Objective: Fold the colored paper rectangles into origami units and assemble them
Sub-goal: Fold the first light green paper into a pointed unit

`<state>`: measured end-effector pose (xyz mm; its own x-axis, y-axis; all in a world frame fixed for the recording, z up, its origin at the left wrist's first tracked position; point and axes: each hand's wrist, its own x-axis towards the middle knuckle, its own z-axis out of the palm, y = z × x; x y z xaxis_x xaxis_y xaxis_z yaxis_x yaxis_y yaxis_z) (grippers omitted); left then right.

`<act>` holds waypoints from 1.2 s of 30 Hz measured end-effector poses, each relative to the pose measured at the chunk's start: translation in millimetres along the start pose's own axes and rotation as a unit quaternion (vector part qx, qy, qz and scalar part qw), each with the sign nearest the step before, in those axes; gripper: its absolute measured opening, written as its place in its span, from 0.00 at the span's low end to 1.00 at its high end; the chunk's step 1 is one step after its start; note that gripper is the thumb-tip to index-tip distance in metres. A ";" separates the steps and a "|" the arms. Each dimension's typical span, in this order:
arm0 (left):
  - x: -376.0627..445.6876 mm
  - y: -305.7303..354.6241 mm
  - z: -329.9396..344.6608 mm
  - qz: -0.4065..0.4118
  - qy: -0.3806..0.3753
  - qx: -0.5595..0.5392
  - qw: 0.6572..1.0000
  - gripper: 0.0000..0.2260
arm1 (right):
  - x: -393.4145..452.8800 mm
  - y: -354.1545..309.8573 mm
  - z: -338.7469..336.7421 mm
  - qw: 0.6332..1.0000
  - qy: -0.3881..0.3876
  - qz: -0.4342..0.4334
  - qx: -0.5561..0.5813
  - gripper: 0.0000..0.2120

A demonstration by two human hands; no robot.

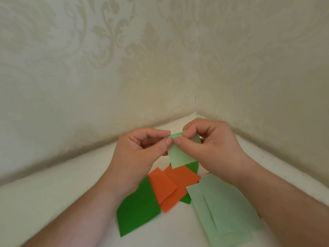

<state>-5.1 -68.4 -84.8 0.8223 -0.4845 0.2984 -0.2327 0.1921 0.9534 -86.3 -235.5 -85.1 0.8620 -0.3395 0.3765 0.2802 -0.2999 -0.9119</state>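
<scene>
Left hand pinches the top left edge of a pale green sheet, thumb and forefinger closed on it. Right hand pinches the same sheet just beside the left thumb, fingers curled over its top fold. Sheet is held up off the white table, lower part hanging between the hands. Below the left wrist: dark green sheet, flat. Below the gap between the hands: orange sheets, overlapping, partly over dark green. Under the right forearm: pale green stack, creased lengthwise. Wallpapered corner behind the hands.
</scene>
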 end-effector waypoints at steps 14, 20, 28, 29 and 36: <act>0.1 1.3 2.4 -0.027 0.001 -0.025 0.999 0.05 | -3.1 -11.2 3.2 0.997 0.001 0.046 0.066 0.12; 1.4 0.0 0.6 -0.014 0.009 0.005 1.000 0.12 | -1.8 -12.6 0.8 0.987 -0.018 0.099 0.122 0.15; 1.9 -0.2 0.0 -0.008 -0.015 0.001 1.000 0.05 | -0.4 -11.4 2.2 0.989 -0.045 0.118 0.072 0.04; 1.8 0.3 -0.1 -0.009 -0.019 0.004 1.000 0.06 | -0.6 -11.8 2.0 0.989 -0.053 0.124 0.065 0.03; 1.4 4.2 -0.8 -0.022 -0.036 0.021 0.999 0.16 | -0.6 -13.9 -3.1 0.989 -0.088 0.118 0.007 0.09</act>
<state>-4.5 -67.6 -80.3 0.7935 -0.5517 0.2567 -0.2193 0.1342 0.9664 -92.0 -234.0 -72.1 0.9641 -0.2368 0.1200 0.0676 -0.2180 -0.9736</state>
